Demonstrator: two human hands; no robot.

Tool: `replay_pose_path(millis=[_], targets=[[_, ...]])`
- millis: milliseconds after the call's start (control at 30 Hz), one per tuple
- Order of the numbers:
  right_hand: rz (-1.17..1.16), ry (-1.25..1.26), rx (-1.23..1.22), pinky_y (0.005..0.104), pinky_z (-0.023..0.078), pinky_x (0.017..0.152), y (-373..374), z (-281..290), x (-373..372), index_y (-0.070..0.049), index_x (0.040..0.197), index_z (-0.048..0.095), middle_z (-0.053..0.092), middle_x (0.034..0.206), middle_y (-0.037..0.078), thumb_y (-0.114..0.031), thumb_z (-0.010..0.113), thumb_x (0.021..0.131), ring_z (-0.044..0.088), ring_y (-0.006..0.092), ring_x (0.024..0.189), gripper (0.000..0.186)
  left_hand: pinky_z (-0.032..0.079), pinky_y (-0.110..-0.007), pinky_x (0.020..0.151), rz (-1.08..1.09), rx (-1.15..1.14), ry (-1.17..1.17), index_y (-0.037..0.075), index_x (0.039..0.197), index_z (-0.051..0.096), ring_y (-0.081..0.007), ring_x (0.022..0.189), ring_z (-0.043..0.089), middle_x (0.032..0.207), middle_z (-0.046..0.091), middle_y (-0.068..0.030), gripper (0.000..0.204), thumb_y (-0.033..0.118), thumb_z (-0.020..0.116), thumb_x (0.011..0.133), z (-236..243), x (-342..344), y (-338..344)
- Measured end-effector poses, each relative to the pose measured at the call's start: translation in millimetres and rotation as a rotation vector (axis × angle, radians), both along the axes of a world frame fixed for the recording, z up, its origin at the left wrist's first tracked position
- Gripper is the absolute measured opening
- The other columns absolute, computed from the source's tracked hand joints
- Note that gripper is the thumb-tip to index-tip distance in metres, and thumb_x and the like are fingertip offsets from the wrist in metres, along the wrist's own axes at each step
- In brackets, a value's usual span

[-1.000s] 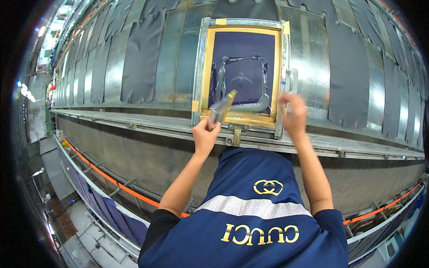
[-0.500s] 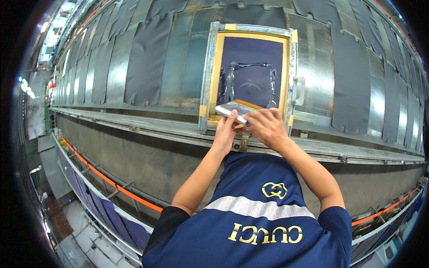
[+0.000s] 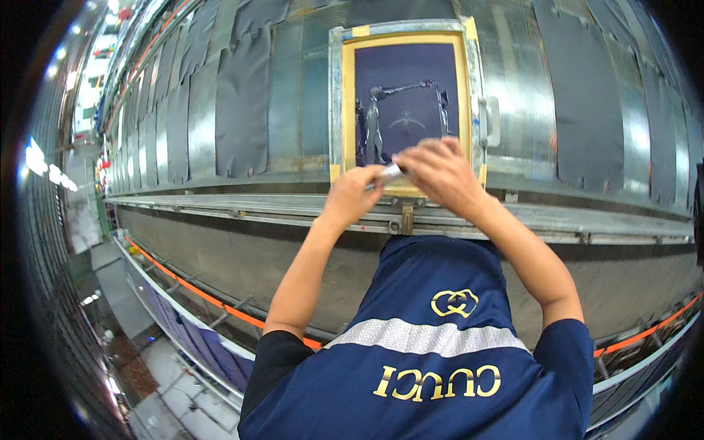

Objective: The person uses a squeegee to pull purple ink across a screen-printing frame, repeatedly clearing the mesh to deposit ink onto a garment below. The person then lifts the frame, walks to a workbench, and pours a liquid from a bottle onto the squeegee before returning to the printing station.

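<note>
My left hand (image 3: pixel 353 192) and my right hand (image 3: pixel 440 174) both grip a metal-handled squeegee (image 3: pixel 389 174) over the near end of a screen frame. My fingers hide most of the tool, so its blade's contact with the mesh cannot be seen. The metal frame (image 3: pixel 336 110), edged inside with yellow tape (image 3: pixel 462 88), holds a dark purple mesh (image 3: pixel 403 62) with a faint curved pale design. Glossy ink (image 3: pixel 374 121) forms an irregular outline around that design. A handle (image 3: pixel 492 121) juts from the frame's right side.
The long sloping metal table (image 3: pixel 517 66) carries several dark grey sheets (image 3: pixel 242 110). A metal rail (image 3: pixel 282 206) runs along its near edge, above a grey trough (image 3: pixel 198 242). An orange strip (image 3: pixel 202 286) follows lower railings on both sides of my body.
My right hand has come in from the right onto the squeegee, which has turned crosswise. Both hands have since risen slightly up the picture, covering more of the tool.
</note>
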State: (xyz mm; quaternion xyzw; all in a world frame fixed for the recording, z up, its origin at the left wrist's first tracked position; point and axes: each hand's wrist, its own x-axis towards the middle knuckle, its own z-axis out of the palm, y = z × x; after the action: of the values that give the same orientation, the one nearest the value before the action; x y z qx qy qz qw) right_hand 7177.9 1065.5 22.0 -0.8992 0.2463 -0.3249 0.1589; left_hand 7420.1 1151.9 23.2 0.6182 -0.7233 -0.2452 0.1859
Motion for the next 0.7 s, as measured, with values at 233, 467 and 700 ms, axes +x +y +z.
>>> replay_pose_path(millis=[233,467,700], targets=[[-0.681,-0.225,0.25,0.0462,0.043,0.104,-74,-59,-44,-0.016,0.135,0.066,0.061,0.13,0.01,-0.026,0.077,0.09,0.055,0.0321,0.124,0.047,0.054,-0.049,0.069,0.513,0.088,-0.23,0.001,0.086,0.061,-0.0395,0.072,0.07,0.074,0.068,-0.0188,0.027,0.024,0.074,0.086,-16,32,-37],[-0.945,-0.098,0.303,0.0546,0.039,0.109,-109,-140,-46,-0.015,0.148,0.052,0.044,0.152,0.018,-0.029,0.075,0.089,0.044,0.0384,0.138,0.065,0.056,-0.056,0.079,0.524,0.069,-0.557,0.0,0.091,0.063,-0.048,0.084,0.071,0.085,0.072,-0.0272,0.028,0.027,0.071,0.088,-61,25,-58],[-0.937,-0.11,0.324,0.0526,0.035,0.114,-102,-149,-38,-0.013,0.151,0.046,0.042,0.155,0.019,-0.033,0.074,0.091,0.042,0.037,0.143,0.069,0.054,-0.056,0.081,0.612,0.154,-0.559,0.002,0.094,0.065,-0.049,0.088,0.07,0.087,0.073,-0.0267,0.028,0.027,0.072,0.085,-71,-3,-17]])
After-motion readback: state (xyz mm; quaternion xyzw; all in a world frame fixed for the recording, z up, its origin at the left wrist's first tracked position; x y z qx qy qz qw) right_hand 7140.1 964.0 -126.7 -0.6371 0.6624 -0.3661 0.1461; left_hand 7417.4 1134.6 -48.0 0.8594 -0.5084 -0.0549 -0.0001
